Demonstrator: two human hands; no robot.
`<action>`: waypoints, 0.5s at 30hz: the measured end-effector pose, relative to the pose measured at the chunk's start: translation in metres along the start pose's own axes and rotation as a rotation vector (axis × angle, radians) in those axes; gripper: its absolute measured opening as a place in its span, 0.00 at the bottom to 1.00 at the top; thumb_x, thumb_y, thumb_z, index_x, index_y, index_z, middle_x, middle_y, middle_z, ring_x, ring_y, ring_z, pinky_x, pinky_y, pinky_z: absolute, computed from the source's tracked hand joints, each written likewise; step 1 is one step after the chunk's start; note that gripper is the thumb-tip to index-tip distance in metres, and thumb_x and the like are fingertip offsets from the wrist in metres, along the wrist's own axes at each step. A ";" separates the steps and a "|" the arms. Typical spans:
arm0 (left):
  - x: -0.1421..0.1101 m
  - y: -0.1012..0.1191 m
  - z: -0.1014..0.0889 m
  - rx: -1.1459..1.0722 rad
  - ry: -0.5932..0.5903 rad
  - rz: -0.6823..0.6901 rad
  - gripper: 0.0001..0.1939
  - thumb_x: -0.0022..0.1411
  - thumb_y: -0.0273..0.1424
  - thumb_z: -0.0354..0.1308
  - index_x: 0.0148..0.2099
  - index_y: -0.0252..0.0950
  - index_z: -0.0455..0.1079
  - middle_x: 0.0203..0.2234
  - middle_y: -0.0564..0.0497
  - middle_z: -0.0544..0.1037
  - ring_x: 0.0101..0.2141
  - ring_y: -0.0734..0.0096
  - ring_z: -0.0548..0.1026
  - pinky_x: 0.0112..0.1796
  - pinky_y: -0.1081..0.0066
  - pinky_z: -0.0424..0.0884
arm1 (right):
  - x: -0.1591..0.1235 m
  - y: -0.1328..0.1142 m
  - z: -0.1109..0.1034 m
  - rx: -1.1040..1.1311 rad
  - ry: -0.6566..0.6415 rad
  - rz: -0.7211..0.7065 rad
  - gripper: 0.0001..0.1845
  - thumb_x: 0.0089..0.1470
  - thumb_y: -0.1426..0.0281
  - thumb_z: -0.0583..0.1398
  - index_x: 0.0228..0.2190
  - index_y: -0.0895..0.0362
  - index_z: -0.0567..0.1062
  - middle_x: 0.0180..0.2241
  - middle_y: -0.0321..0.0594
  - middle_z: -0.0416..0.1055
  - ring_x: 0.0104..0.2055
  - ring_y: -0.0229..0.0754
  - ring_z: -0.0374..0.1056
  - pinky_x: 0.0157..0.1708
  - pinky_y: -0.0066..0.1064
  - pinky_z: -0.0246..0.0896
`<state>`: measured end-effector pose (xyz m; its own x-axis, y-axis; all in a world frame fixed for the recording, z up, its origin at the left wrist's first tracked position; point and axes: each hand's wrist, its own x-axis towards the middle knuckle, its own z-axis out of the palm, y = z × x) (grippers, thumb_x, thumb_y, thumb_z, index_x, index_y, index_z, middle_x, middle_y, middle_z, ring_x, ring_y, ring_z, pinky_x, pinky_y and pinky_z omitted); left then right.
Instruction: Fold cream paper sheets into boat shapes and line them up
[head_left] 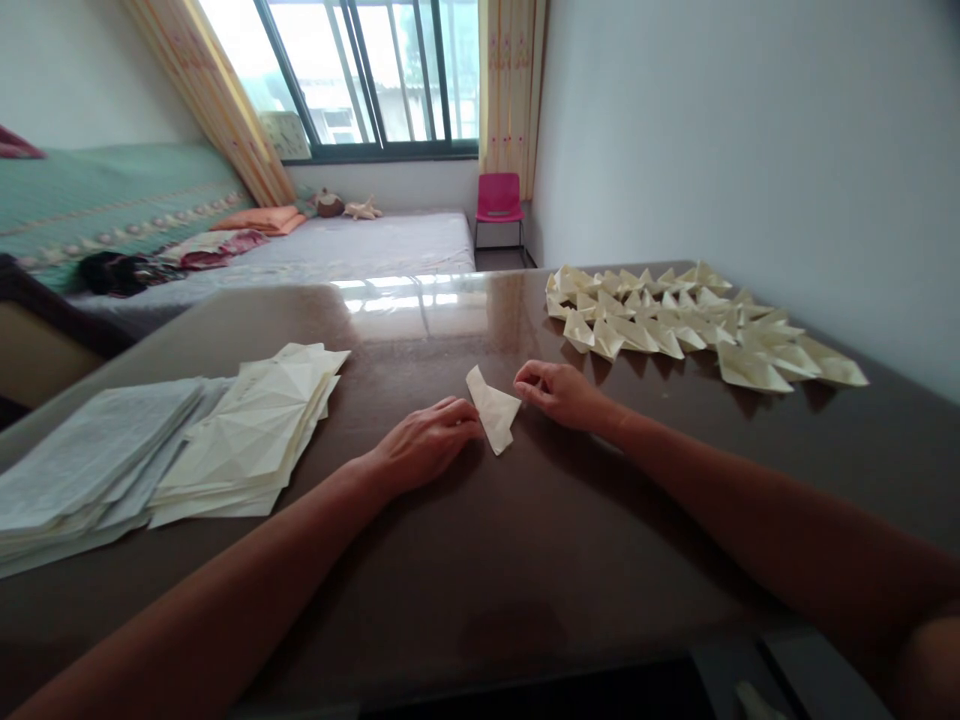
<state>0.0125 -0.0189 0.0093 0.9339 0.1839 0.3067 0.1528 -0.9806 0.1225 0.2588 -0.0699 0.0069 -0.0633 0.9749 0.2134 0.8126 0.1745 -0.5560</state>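
Observation:
A small cream paper [496, 413], folded into an angular shape with a pointed upper end, lies on the table between my hands. My left hand [429, 440] rests on the tabletop at its left side, fingers bent together with the tips at the paper's left edge; the thumb is mostly hidden. On the other side, my right hand [559, 392] has curled fingers, thumb and forefinger closed at the paper's right corner. How firmly either hand grips it is hard to see.
Creased cream sheets [251, 430] and a stack of greyish printed paper [97, 455] lie at left on the glossy brown table [480, 560]. Rows of folded paper pieces [660, 320] stand at right by the wall. Beyond are a bed [390, 240] and a pink chair [499, 198].

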 end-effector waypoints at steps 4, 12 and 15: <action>0.004 0.008 0.006 -0.022 0.037 -0.087 0.12 0.66 0.26 0.44 0.47 0.36 0.68 0.43 0.46 0.71 0.44 0.68 0.69 0.46 0.69 0.68 | 0.000 -0.001 0.010 -0.027 0.027 -0.025 0.12 0.57 0.62 0.57 0.37 0.58 0.72 0.32 0.38 0.73 0.30 0.35 0.64 0.31 0.25 0.54; 0.008 0.019 0.006 0.071 0.002 -0.256 0.16 0.64 0.43 0.50 0.44 0.37 0.68 0.41 0.46 0.72 0.43 0.62 0.69 0.43 0.62 0.70 | -0.007 -0.016 0.011 0.181 -0.163 0.003 0.07 0.50 0.71 0.62 0.33 0.58 0.71 0.29 0.36 0.74 0.31 0.36 0.69 0.31 0.24 0.59; 0.008 0.021 0.004 0.146 -0.025 -0.273 0.21 0.62 0.48 0.52 0.44 0.36 0.68 0.39 0.45 0.72 0.42 0.59 0.69 0.41 0.61 0.70 | -0.012 -0.024 0.009 0.318 -0.276 -0.039 0.06 0.52 0.71 0.59 0.34 0.58 0.71 0.31 0.37 0.75 0.29 0.34 0.68 0.30 0.24 0.60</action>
<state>0.0241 -0.0378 0.0109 0.8590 0.4422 0.2578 0.4427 -0.8947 0.0595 0.2343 -0.0843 0.0104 -0.2785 0.9596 0.0401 0.5900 0.2038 -0.7812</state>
